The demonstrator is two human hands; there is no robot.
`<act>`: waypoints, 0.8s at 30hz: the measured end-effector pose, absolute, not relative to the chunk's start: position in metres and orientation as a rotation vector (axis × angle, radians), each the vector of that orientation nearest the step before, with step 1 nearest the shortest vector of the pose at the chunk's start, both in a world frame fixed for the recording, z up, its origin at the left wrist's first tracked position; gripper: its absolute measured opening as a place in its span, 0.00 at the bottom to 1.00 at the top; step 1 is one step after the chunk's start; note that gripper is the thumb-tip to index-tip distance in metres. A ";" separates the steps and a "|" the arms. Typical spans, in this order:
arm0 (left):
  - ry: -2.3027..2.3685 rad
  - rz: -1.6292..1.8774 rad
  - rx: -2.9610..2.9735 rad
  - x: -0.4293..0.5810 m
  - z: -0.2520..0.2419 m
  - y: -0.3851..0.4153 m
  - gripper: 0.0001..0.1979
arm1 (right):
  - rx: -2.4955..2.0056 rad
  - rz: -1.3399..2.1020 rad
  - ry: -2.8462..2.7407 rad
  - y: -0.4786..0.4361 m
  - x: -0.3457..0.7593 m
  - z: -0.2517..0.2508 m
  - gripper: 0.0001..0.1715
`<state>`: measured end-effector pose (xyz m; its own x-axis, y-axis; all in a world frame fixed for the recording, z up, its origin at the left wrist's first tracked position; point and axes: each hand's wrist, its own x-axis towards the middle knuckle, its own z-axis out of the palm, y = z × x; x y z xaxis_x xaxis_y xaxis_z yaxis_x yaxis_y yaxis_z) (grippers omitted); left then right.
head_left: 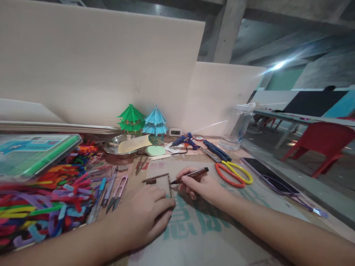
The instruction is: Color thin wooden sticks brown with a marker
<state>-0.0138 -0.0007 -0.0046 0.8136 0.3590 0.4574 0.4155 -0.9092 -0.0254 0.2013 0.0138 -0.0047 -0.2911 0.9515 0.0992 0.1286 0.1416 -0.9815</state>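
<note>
My right hand [201,184] is closed round a dark marker pen [194,173], its tip touching a thin brown stick [169,186] that lies on the cardboard sheet [199,229]. My left hand [145,216] rests on the cardboard with fingers curled, pressing down the near end of that stick. Another brown stick [155,177] and a short brown piece [151,181] lie just beyond it.
A heap of coloured pipe cleaners [47,199] fills the left, under a green case [30,155]. Thread snips [118,192], pens, orange-yellow scissors [233,171], a blue glue gun [184,140], a metal bowl [116,146], paper umbrellas [144,122], a bottle [240,127] and a phone [269,175] surround the cardboard.
</note>
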 end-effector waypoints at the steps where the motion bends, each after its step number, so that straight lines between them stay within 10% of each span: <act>1: -0.618 -0.678 -2.874 -0.014 -0.005 -0.001 0.12 | -1.080 1.258 -1.587 0.014 0.201 -0.005 0.17; 24: -0.563 -0.684 -2.899 -0.013 -0.010 0.005 0.13 | -1.125 1.272 -1.596 0.013 0.203 -0.007 0.16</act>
